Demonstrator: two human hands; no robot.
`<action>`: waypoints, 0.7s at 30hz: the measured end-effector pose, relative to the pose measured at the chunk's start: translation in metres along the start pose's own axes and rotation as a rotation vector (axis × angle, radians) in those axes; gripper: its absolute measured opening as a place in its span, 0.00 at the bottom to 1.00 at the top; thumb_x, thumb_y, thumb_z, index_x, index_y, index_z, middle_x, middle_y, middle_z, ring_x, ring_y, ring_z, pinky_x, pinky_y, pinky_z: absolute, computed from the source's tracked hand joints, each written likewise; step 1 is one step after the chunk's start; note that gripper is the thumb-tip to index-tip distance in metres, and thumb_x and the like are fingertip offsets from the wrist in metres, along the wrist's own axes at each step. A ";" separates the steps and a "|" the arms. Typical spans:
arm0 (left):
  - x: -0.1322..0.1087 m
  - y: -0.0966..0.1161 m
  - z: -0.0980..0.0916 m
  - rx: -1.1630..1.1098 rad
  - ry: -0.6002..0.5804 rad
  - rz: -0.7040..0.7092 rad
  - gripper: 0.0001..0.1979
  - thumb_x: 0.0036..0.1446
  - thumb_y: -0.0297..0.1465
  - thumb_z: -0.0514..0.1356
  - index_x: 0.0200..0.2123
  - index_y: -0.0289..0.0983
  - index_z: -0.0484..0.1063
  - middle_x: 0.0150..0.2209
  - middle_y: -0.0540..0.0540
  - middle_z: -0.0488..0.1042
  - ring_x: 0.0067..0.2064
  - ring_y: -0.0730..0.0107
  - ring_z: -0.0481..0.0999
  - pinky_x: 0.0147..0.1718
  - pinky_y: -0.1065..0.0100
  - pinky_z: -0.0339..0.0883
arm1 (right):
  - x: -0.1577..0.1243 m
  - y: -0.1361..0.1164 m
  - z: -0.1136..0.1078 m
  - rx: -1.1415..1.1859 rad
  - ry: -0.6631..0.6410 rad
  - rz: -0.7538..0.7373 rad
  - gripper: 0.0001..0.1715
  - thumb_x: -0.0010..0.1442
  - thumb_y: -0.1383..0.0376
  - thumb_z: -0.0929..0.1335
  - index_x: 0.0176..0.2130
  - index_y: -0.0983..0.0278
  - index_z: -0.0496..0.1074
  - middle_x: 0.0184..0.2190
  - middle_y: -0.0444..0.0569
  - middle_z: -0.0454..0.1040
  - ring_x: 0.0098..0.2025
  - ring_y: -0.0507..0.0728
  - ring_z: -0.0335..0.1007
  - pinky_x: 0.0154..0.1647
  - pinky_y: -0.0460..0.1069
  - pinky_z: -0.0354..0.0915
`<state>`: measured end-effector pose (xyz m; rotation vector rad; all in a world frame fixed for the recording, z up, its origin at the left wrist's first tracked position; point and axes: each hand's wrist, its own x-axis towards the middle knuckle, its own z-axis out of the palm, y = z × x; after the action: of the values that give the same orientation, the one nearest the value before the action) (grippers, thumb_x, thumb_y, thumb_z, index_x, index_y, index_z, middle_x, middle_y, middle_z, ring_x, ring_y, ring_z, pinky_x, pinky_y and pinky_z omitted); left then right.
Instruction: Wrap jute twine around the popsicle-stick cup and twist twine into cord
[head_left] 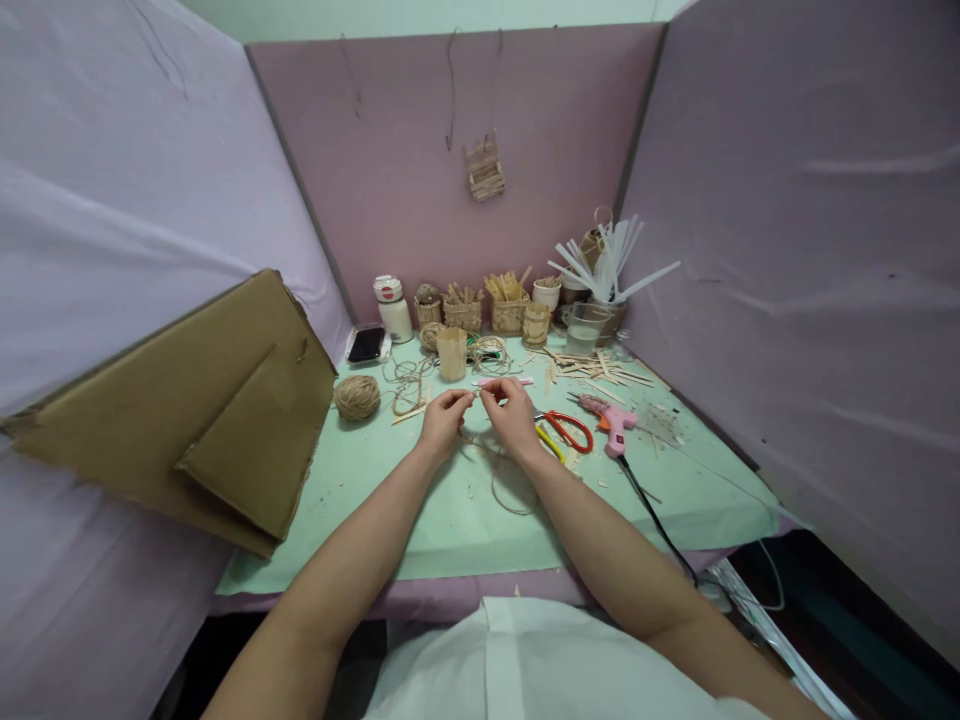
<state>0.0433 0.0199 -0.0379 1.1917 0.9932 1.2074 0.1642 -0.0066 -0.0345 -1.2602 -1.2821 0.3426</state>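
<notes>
My left hand (445,418) and my right hand (510,414) are close together above the middle of the table, fingertips pinched. Between them they grip a thin strand of twine (513,510), whose loose part curls down onto the green cloth below. Just behind the hands stands a small cup of wooden strips (452,355). A pink pen-like stick (517,382) lies beyond my right fingers. Right of that hand rest red-handled scissors (574,430) and a yellow-handled tool (551,442), partly hidden by my wrist.
A pink glue gun (611,420) with a black cord lies at right. Wooden sticks (600,368) are scattered behind it. A twine ball (357,398) sits at left beside leaning cardboard (180,400). Along the back stand a white jar (393,310), stick-filled baskets (508,315) and glue sticks (611,260).
</notes>
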 end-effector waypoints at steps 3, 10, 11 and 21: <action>0.000 -0.002 0.000 0.055 0.022 0.060 0.14 0.41 0.39 0.65 0.29 0.36 0.73 0.26 0.51 0.70 0.25 0.78 0.62 0.22 0.74 0.53 | -0.001 -0.001 0.000 -0.009 -0.024 -0.029 0.07 0.52 0.64 0.65 0.28 0.64 0.72 0.30 0.48 0.72 0.32 0.54 0.66 0.38 0.50 0.63; 0.001 -0.002 -0.001 0.207 0.039 0.271 0.10 0.44 0.36 0.63 0.28 0.35 0.75 0.29 0.47 0.74 0.33 0.70 0.70 0.35 0.68 0.62 | 0.000 0.002 0.001 0.052 -0.054 0.051 0.09 0.51 0.62 0.66 0.29 0.64 0.75 0.29 0.48 0.74 0.33 0.55 0.68 0.37 0.50 0.64; 0.001 -0.002 -0.001 0.230 0.040 0.300 0.10 0.45 0.36 0.63 0.28 0.35 0.75 0.29 0.46 0.75 0.33 0.70 0.70 0.36 0.68 0.62 | 0.000 0.002 0.001 0.052 -0.057 0.057 0.09 0.51 0.62 0.66 0.29 0.64 0.75 0.29 0.48 0.74 0.32 0.55 0.69 0.37 0.50 0.64; -0.001 0.001 0.003 -0.088 0.014 -0.057 0.05 0.41 0.29 0.64 0.23 0.35 0.71 0.24 0.51 0.68 0.26 0.78 0.63 0.22 0.76 0.54 | -0.002 -0.004 0.000 0.010 -0.044 -0.020 0.04 0.48 0.67 0.65 0.24 0.64 0.69 0.25 0.45 0.69 0.30 0.53 0.64 0.34 0.48 0.62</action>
<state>0.0457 0.0185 -0.0366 1.0807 0.9688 1.2036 0.1615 -0.0095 -0.0325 -1.2364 -1.3277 0.3636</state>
